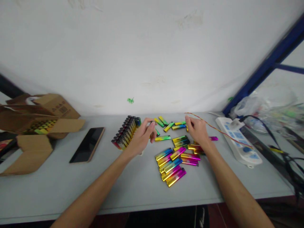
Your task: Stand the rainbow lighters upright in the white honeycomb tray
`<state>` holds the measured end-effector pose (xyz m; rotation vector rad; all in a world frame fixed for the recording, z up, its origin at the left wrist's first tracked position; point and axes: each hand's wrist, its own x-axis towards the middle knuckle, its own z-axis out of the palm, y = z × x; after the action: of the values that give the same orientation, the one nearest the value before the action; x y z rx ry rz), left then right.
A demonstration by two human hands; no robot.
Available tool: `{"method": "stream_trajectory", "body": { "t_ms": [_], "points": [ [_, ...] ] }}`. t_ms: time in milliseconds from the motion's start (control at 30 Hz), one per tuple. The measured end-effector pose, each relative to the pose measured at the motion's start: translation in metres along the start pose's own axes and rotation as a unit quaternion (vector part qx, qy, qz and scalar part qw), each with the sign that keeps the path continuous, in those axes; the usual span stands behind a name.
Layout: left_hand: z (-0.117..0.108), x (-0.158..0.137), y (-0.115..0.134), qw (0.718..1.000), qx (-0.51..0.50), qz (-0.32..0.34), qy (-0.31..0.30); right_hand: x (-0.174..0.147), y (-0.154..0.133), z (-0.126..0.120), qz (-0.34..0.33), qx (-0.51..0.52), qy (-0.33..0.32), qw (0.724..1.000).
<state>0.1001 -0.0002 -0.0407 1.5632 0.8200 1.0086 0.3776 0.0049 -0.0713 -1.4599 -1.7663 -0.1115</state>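
Observation:
My left hand (142,136) is curled in beside a block of upright lighters (127,131) with black tops, packed in rows. Between its thumb and fingers sits a lighter, mostly hidden, with a dark end showing. My right hand (197,129) is closed above the table, farther right, and its fingers hide whatever they hold. A thin red-and-yellow wire (219,129) runs close by its fingertips. Shiny loose lighters (171,166) in yellow, pink and blue lie in a pile between my forearms. Several green-and-yellow lighters (162,138) lie scattered behind them.
A dark phone (87,145) lies on the grey table (133,186) at left. Beyond it stands an open cardboard box (68,125) containing more lighters. At right are a white power strip (239,142) with a plugged-in black cable, and plastic bags (256,106). A white wall rises behind.

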Motion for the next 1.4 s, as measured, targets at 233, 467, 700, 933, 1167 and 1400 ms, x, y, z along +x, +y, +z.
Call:
{"method": "stream_trajectory", "body": {
  "t_ms": [233, 467, 700, 933, 1167, 1400],
  "points": [
    [-0.06, 0.013, 0.044, 0.905, 0.399, 0.144, -0.025, 0.0, 0.0, 0.0, -0.002, 0.0, 0.005, 1.0],
    [-0.104, 0.043, 0.04, 0.796, 0.586, 0.08, -0.13, 0.001, -0.003, -0.001, -0.016, 0.016, -0.005, 1.0],
    [-0.097, 0.044, 0.038, 0.75, 0.633, 0.094, -0.164, 0.0, -0.002, -0.002, -0.003, 0.017, -0.002, 1.0],
    [-0.101, 0.042, 0.039, 0.764, 0.615, 0.066, -0.184, 0.0, -0.001, -0.001, 0.002, 0.011, -0.005, 1.0],
    [-0.093, 0.029, 0.028, 0.707, 0.681, 0.168, -0.088, 0.002, -0.001, -0.003, 0.005, 0.014, -0.004, 1.0],
    [-0.021, -0.014, 0.017, 0.766, 0.596, 0.223, -0.095, 0.003, -0.004, -0.004, 0.015, 0.023, -0.01, 1.0]
  ]
}}
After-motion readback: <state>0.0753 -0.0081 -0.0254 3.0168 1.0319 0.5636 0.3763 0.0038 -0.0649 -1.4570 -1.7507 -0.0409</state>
